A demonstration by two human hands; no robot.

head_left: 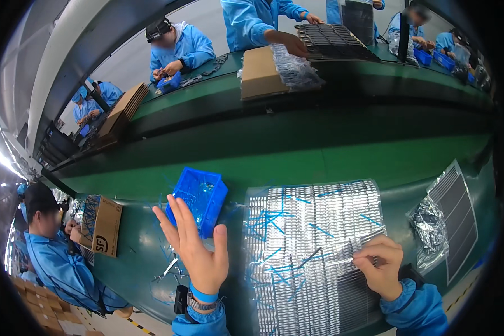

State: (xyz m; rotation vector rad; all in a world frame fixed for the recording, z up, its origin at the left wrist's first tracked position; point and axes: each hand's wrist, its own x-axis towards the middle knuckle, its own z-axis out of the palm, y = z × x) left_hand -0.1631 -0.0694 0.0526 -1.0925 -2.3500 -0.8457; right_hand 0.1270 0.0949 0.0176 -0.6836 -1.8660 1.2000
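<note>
My left hand (193, 249) is raised with its fingers spread and nothing in it, in front of a blue plastic bin (211, 210) with small clear and blue scraps inside. My right hand (382, 263) has thumb and forefinger pinched together over a sheet of silver strips (319, 218). Whatever it pinches is too small to make out. The sheet lies flat on the green table, its rows packed closely, with a darker patch beside my right hand. Several thin blue strips (274, 221) lie scattered over it, mostly on its left half.
Silver and dark slivers (165, 271) lie left of my left wrist. At the right are a dark panel (456, 207) and a crumpled plastic bag (430, 227). A co-worker (61, 252) sits left beside a cardboard box (103, 227). Across the table, other people work near a box (260, 73).
</note>
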